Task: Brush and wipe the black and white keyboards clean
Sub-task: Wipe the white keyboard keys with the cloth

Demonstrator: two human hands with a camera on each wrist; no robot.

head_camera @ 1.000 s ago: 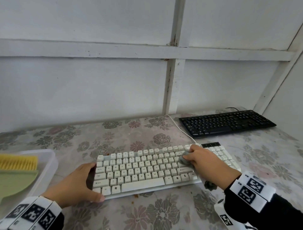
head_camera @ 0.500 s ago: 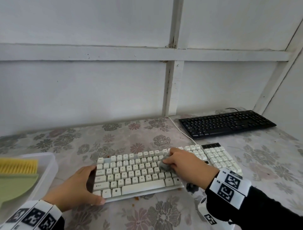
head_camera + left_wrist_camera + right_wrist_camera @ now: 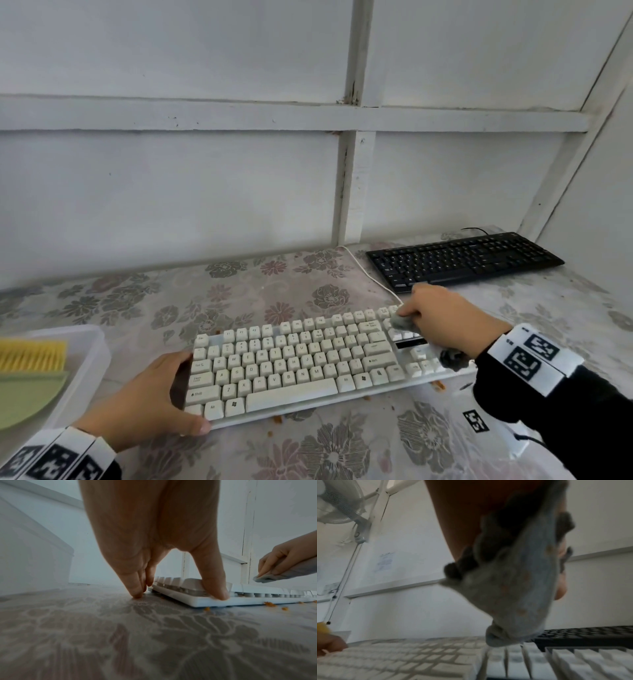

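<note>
Crumbs (image 3: pixel 437 385): small orange bits lie on the flowered tablecloth (image 3: pixel 342 452) along the near edge of the white keyboard; a few more show in the left wrist view, just under its front rim.
Left hand (image 3: pixel 144 407): braces the near-left corner of the white keyboard; thumb laid straight along the front edge, the other fingers straight down beside its left end, their tips on the cloth. Fingers relaxed, gripping nothing.
White keyboard (image 3: pixel 291 366): lies flat near the middle of the table, keys up, its white cable running back toward the wall.
Right hand (image 3: pixel 442 318): at the far-right part of the white keyboard, fingers curled round a bunched grey cloth (image 3: pixel 404 323).
Grey cloth: its lowest fold sits at the keys by the navigation block; orange specks cling to its underside in the right wrist view.
Tub (image 3: pixel 85 359): clear plastic, at the left edge, holding a yellow brush (image 3: pixel 34 354) and a green dustpan (image 3: pixel 27 397).
Black keyboard (image 3: pixel 462 262): far right, near the wall, well apart from both hands.
Progress: wiping of the white keyboard looks under way; loose crumbs remain on the table, and whether the black keyboard has been cleaned cannot be told.
</note>
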